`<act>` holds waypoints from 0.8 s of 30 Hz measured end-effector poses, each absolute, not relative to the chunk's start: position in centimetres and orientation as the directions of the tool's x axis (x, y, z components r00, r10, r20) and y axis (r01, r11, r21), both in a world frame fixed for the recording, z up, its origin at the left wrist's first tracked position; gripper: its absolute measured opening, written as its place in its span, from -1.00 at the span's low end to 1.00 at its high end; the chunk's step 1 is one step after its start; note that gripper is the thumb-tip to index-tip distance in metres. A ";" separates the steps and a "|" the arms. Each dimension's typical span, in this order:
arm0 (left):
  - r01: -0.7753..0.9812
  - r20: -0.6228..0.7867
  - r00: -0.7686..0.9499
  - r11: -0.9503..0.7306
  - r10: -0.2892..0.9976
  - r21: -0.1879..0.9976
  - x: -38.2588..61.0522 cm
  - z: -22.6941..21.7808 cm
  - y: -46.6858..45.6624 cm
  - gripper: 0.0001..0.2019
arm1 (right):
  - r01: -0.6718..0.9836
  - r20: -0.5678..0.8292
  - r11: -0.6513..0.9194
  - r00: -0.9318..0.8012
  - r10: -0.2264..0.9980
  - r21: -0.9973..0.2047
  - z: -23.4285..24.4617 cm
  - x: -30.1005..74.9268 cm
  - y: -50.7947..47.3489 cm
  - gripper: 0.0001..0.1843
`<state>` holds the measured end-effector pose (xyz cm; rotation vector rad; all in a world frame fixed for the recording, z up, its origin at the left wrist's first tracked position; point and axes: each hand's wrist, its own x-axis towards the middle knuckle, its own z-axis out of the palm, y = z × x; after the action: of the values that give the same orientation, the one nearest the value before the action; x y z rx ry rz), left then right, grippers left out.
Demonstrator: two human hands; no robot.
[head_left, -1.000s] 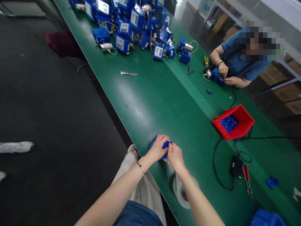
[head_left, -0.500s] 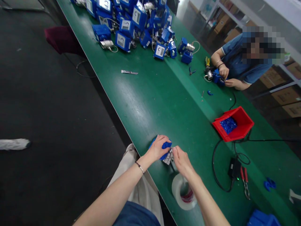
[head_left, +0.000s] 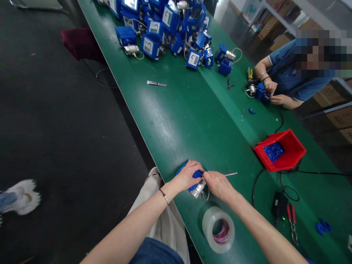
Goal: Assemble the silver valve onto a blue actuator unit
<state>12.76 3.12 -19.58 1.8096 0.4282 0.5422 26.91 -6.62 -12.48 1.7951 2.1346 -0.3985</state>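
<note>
1. While the person's left hand point(head_left: 188, 176) clenches a blue plastic actuator housing point(head_left: 197, 174), its fingers wrap over the top of the housing.
2. The right hand point(head_left: 218, 185) is curled around a slender steel shaft point(head_left: 230, 174), which sticks out past the far side of the hand.
3. A silver metal valve body point(head_left: 198, 189) juts from the housing, just beside the right hand.
4. The housing sits close to the near edge of a long green workbench point(head_left: 176, 121), with a clear roll of adhesive tape point(head_left: 218, 230) lying just beyond the hands.
5. To the right stands a red plastic bin point(head_left: 291, 150) of small blue parts, near a black power adapter point(head_left: 279, 204) and red-handled pliers point(head_left: 292, 223).
6. Farther along is a heap of blue boxed actuators point(head_left: 165, 25).
7. Across the bench, a co-worker's two hands point(head_left: 271, 86) grasp another blue actuator point(head_left: 260, 92).
</note>
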 end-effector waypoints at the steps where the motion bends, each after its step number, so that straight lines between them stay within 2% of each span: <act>1: 0.017 0.149 0.831 -0.293 0.535 0.956 12.8 -19.7 3.2 -0.74 | 0.974 -0.409 0.224 -0.196 0.891 0.021 -12.5 27.3 -6.6 -0.78; 7: 0.035 0.131 0.840 -0.294 0.527 0.955 12.7 -19.5 3.2 -0.77 | 0.836 -0.397 0.530 -0.442 0.805 0.144 -11.7 28.4 -5.2 -0.85; 11: 0.042 0.124 0.848 -0.299 0.515 0.953 12.6 -19.0 3.3 -0.76 | 0.815 -0.443 0.570 -0.475 0.760 0.104 -11.5 28.7 -4.3 -0.87; 14: 0.057 0.113 0.853 -0.306 0.510 0.950 12.5 -18.9 3.2 -0.74 | 0.896 -0.509 0.443 -0.376 0.774 0.011 -12.1 28.5 -4.6 -0.85; 18: 0.066 0.110 0.856 -0.317 0.505 0.946 12.6 -19.0 3.1 -0.75 | 0.992 -0.502 0.114 -0.129 0.855 -0.060 -13.3 27.4 -6.1 -0.69; 20: 0.070 0.110 0.854 -0.322 0.509 0.944 12.6 -19.0 3.0 -0.73 | 0.995 -0.481 -0.040 -0.008 0.877 -0.089 -13.8 26.6 -6.7 -0.62; 24: 0.065 0.120 0.847 -0.325 0.519 0.943 12.6 -18.9 2.9 -0.69 | 0.930 -0.429 -0.309 0.200 0.881 -0.201 -14.5 24.8 -7.4 -0.61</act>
<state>12.62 2.91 -18.95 1.8636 0.4386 0.4870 24.77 -7.39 -14.48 2.3524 1.7822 -0.7268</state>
